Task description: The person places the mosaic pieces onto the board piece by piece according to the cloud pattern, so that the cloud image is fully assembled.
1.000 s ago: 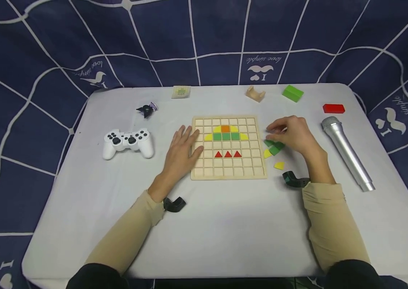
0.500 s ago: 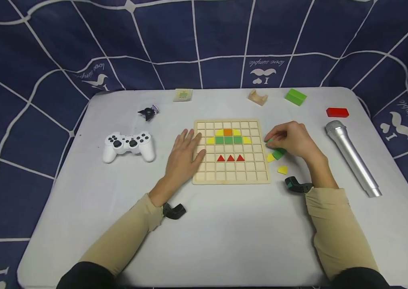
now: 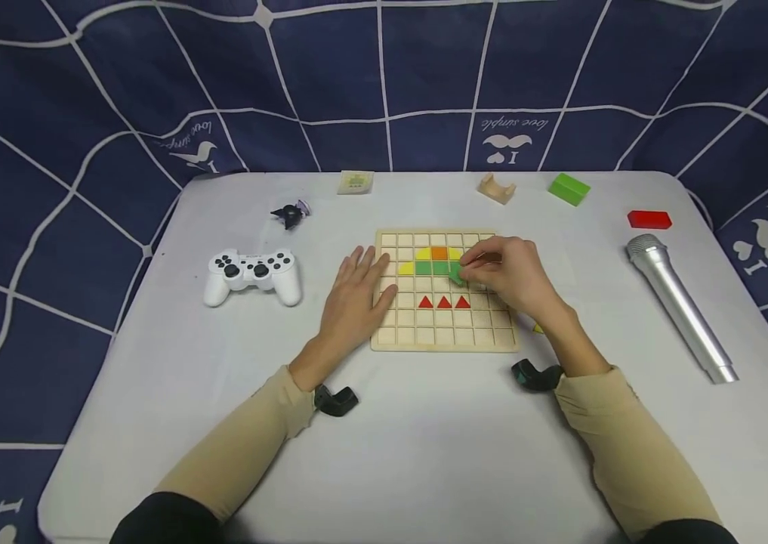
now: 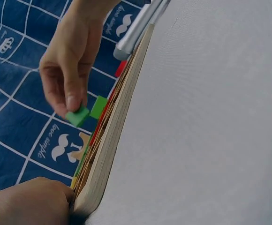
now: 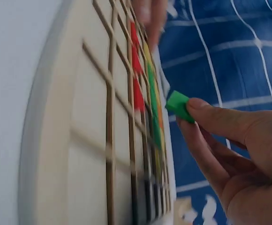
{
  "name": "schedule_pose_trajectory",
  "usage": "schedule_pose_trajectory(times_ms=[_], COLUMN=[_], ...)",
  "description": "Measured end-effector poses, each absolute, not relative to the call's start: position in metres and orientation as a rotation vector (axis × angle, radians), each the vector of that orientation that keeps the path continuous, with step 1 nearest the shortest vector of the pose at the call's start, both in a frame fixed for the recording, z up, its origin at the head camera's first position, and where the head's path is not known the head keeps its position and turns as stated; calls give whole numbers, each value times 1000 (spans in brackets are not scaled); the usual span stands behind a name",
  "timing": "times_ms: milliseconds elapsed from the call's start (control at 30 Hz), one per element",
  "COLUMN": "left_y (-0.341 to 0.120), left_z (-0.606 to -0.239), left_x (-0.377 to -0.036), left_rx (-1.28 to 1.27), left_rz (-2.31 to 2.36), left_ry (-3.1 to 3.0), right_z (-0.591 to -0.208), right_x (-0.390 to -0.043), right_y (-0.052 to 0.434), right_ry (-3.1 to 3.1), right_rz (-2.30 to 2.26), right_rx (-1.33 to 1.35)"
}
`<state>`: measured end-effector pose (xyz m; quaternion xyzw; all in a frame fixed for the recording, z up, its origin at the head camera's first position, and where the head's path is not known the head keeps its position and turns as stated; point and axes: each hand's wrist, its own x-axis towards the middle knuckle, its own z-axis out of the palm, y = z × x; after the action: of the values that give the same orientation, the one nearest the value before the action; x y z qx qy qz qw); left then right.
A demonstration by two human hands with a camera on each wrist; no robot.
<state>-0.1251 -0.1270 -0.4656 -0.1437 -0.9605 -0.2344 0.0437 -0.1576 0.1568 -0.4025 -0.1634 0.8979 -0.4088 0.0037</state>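
A wooden grid board [image 3: 417, 336] lies on the table. My left hand [image 3: 350, 306] rests along its left edge with straight fingers. In the right wrist view, my right hand [image 5: 241, 145] pinches a small green tile [image 5: 178, 104] between thumb and fingertips, raised over the board. The head view has this right hand [image 3: 513, 278] over the board's right half, hiding some cells. Green squares [image 3: 431, 267], yellow pieces [image 3: 406, 268] and an orange square [image 3: 439, 253] fill part of the grid. Below them three red triangles [image 3: 444, 302] stand in a row.
A yellow piece [image 3: 538, 329] peeks out beneath the right wrist. Left of the board is a white game controller [image 3: 252, 276]; a silver microphone [image 3: 683, 308] lies at the right. Along the back are a small card [image 3: 356, 182], a green block [image 3: 569, 189] and a red block [image 3: 649, 220].
My right hand has picked up a green tile from beside the board and carried it left over the grid. The left hand stays on the board's edge. The head view has shifted slightly.
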Motion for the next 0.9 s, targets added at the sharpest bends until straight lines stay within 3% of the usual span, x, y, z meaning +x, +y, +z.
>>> schedule_pose_trajectory(times_ms=[367,900], left_y=[-127,-126], left_z=[-466,-467], left_x=[-126,-124], left_rx=[-432,-425], left_rz=[-704,-713], left_ry=[-2949,-2940], right_z=[-407,-421], right_x=[-167,-161], right_y=[97,97], right_ry=[2791,2863], right_rz=[-1210,-1106], right_rx=[-779,-848])
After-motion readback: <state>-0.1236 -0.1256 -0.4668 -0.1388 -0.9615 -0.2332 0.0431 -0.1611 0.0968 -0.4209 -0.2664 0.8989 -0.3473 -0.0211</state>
